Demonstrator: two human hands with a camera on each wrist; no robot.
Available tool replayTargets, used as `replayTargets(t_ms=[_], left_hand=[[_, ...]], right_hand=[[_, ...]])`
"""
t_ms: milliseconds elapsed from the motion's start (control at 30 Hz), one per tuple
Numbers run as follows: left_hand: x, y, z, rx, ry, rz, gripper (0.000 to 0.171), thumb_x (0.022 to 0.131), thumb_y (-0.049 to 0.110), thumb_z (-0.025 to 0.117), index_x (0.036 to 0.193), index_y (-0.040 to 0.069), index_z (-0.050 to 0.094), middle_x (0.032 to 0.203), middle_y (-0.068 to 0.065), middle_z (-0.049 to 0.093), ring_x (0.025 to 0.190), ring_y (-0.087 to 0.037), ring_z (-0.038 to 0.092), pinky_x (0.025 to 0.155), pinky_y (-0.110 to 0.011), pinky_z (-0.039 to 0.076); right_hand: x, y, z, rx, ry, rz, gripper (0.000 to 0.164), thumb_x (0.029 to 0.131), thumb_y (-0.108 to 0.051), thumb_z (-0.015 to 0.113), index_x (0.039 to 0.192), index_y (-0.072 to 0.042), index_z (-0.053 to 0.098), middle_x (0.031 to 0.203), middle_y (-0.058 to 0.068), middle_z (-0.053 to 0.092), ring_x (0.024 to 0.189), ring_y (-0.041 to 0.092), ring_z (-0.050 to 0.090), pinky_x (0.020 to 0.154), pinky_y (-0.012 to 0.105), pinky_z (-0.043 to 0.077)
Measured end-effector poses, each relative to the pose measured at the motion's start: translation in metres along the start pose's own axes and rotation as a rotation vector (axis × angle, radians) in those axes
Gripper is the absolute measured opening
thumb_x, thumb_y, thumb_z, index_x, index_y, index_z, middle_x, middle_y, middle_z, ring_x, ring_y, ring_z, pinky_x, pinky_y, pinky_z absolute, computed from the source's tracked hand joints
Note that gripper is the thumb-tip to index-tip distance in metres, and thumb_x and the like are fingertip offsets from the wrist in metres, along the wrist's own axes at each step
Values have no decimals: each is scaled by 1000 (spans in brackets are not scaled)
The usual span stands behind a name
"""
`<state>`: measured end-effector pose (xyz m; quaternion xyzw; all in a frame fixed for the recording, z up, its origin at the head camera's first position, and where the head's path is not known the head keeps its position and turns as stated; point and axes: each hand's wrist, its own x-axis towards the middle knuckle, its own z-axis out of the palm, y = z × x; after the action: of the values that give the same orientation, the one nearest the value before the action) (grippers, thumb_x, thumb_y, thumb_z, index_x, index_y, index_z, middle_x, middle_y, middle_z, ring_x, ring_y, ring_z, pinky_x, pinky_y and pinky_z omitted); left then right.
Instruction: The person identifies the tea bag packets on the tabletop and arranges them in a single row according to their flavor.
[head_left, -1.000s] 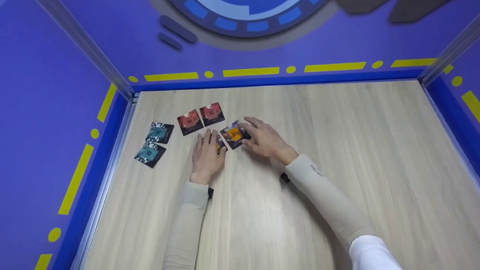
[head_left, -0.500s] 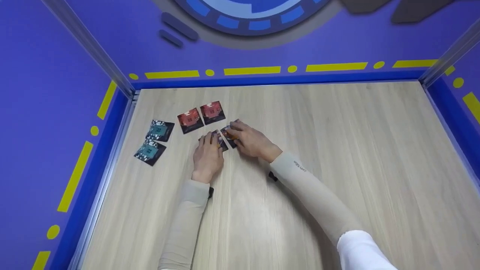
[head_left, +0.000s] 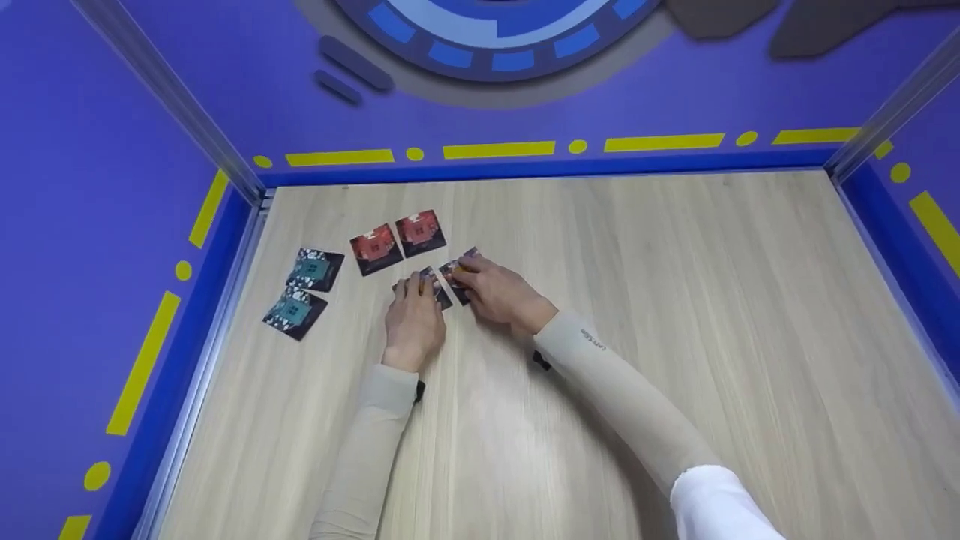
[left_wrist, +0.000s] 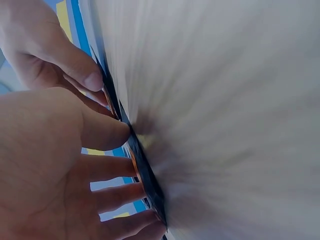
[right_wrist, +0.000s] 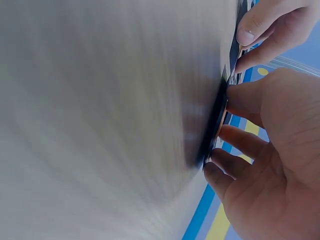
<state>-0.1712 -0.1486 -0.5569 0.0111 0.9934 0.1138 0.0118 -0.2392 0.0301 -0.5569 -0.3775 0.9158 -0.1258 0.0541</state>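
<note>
Two square cards with dark, orange-centred prints lie side by side on the table, tilted and split by a narrow gap. My left hand (head_left: 414, 326) covers most of the left orange card (head_left: 444, 295), thumb and nearly straight fingertips touching its face. On the right orange card (head_left: 453, 277), my right hand (head_left: 504, 295) rests its thumb and fingertips, hiding much of it. In the left wrist view the left card (left_wrist: 150, 182) appears as a thin dark strip under the fingertips. The right wrist view shows the right card (right_wrist: 214, 125) edge-on beneath gently bent fingers.
Behind the hands lie two red cards (head_left: 376, 249), side by side. Two teal cards (head_left: 295, 312) sit at the left, their corners meeting. Blue panels with yellow marks (head_left: 499, 149) wall the wooden table (head_left: 675, 300) at the back and sides.
My right hand has moved left and in over the right orange card, now covering more of it. The left hand stays on its card, its thumb drawn in slightly.
</note>
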Motion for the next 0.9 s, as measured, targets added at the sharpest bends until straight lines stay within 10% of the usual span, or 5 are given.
replayTargets(t_ms=[900], left_hand=[[-2, 1, -2, 3, -31, 9, 52, 110, 16, 50, 156, -7, 46, 164, -28, 41, 152, -51, 39, 116, -57, 48]], right_hand=[[-75, 34, -10, -36, -16, 56, 50, 111, -20, 54, 158, -7, 51, 163, 20, 45, 151, 45, 45, 119, 51, 46]])
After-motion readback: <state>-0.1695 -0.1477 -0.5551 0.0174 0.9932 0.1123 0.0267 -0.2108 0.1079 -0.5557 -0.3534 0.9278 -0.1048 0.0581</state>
